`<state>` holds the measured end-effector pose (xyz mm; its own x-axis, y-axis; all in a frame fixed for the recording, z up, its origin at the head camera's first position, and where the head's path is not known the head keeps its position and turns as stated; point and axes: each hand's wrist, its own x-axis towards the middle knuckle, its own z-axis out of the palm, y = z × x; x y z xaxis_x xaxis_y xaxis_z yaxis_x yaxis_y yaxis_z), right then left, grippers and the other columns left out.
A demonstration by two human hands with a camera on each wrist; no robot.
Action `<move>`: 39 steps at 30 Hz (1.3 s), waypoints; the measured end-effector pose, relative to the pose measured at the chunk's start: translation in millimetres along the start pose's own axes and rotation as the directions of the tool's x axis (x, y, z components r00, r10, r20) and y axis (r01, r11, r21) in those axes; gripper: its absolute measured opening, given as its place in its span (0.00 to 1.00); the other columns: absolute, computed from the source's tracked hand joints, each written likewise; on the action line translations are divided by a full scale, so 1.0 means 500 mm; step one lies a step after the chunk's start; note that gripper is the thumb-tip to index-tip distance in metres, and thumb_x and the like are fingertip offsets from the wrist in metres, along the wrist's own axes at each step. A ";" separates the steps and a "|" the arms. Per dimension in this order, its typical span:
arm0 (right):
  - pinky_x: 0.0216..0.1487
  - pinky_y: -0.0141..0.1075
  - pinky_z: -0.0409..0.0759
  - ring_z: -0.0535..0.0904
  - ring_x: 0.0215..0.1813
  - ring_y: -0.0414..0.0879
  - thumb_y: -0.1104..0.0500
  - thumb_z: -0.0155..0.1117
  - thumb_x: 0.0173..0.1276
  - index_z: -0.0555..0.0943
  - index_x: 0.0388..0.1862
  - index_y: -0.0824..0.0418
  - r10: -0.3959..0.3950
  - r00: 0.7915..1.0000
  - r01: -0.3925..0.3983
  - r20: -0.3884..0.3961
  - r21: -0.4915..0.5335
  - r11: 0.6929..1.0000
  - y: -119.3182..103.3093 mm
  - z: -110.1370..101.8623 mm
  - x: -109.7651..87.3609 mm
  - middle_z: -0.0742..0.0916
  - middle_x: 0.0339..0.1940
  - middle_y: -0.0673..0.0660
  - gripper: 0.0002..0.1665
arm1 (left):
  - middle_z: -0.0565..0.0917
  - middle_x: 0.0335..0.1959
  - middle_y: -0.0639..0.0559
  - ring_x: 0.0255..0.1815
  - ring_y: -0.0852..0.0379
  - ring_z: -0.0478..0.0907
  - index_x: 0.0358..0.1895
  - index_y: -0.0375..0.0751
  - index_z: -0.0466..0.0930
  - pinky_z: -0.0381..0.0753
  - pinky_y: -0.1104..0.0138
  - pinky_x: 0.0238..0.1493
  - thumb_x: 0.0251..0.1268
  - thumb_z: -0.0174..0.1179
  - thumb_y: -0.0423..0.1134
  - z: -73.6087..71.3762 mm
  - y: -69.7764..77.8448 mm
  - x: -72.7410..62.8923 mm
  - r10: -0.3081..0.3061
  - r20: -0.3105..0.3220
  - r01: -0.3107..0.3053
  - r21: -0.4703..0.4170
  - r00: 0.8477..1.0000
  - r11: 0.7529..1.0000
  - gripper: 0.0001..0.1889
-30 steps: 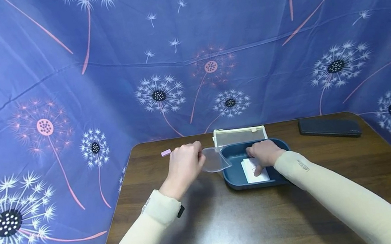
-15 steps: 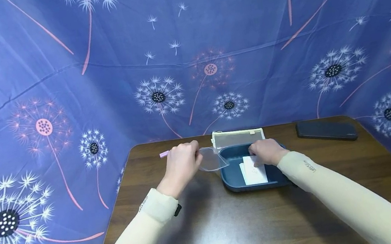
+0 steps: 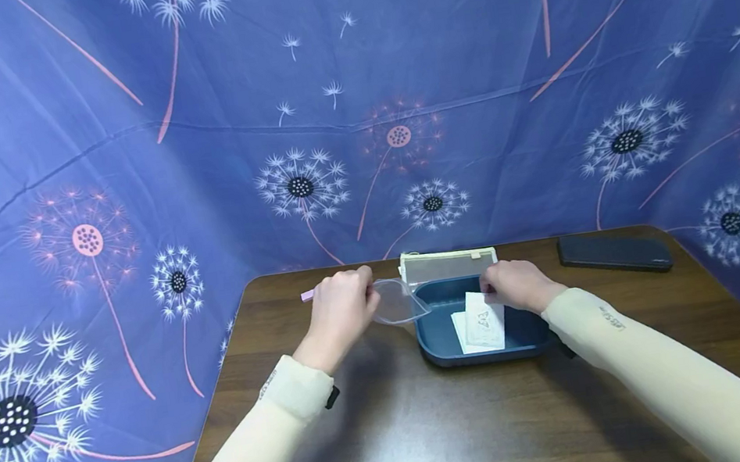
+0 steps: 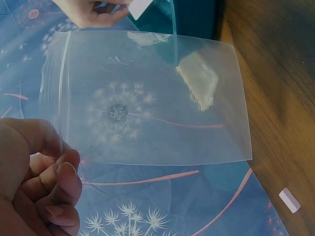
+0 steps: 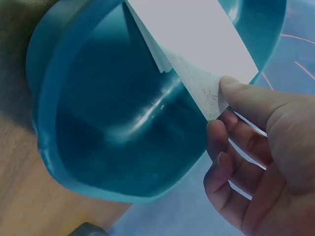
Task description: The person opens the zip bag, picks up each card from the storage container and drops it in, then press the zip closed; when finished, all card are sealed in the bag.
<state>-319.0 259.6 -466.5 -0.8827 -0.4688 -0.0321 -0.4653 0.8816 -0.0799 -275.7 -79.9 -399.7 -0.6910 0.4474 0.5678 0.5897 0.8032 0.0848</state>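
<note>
My left hand [image 3: 344, 307] pinches a clear zip bag [image 4: 147, 64] near its zip edge, holding it up left of a dark blue open box [image 3: 434, 348]. In the left wrist view the bag hangs flat and see-through, with light glare on it. Over the box's far right part, my right hand [image 3: 520, 285] pinches one corner of a small stack of white cards [image 5: 197, 39] between thumb and fingertips. Line drawings show on the held cards, which stand tilted up. More white cards [image 3: 459, 329] lie beneath them in the box.
Behind the box lies a pale-edged zip pouch [image 3: 449, 264]. At the back right of the wooden table [image 3: 426, 428] is a long black case [image 3: 615, 253]. A small pinkish block [image 4: 290, 200] lies at the back left, and a patterned blue cloth [image 3: 353, 107] hangs behind.
My right hand has gone from reaching flat over the cards to pinching their top corner, lifting and tilting them to the right. The left hand keeps the bag in nearly the same place.
</note>
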 end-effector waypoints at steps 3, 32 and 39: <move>0.32 0.42 0.78 0.74 0.26 0.42 0.62 0.75 0.67 0.88 0.31 0.55 0.013 1.000 -0.013 0.007 0.021 1.000 -0.001 -0.010 -0.003 0.85 0.26 0.47 0.05 | 0.70 0.15 0.57 0.15 0.57 0.66 0.24 0.47 0.72 0.65 0.61 0.19 0.57 0.65 0.29 -0.001 -0.002 0.002 -0.004 0.005 0.004 -0.002 1.000 1.000 0.12; 0.27 0.37 0.73 0.74 0.27 0.40 0.58 0.73 0.69 0.88 0.34 0.54 0.078 0.993 -0.057 -0.093 0.208 0.976 -0.028 -0.025 -0.075 0.87 0.31 0.47 0.03 | 0.71 0.15 0.58 0.15 0.51 0.72 0.23 0.49 0.72 0.73 0.55 0.19 0.58 0.68 0.33 -0.005 -0.008 0.010 -0.072 0.041 0.071 0.029 0.997 0.997 0.14; 0.28 0.36 0.73 0.72 0.26 0.39 0.58 0.72 0.67 0.87 0.32 0.52 0.060 0.954 -0.010 -0.293 0.167 0.986 -0.049 -0.039 -0.082 0.84 0.28 0.44 0.03 | 0.71 0.14 0.58 0.15 0.52 0.72 0.22 0.48 0.72 0.72 0.56 0.19 0.57 0.68 0.32 0.002 -0.011 0.012 -0.069 0.021 0.068 0.019 0.997 0.997 0.14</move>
<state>-272.7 258.1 -443.6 -0.8893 -0.3783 0.2568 -0.4386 0.8646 -0.2451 -283.5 -81.4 -397.8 -0.7387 0.3994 0.5430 0.5332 0.8390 0.1082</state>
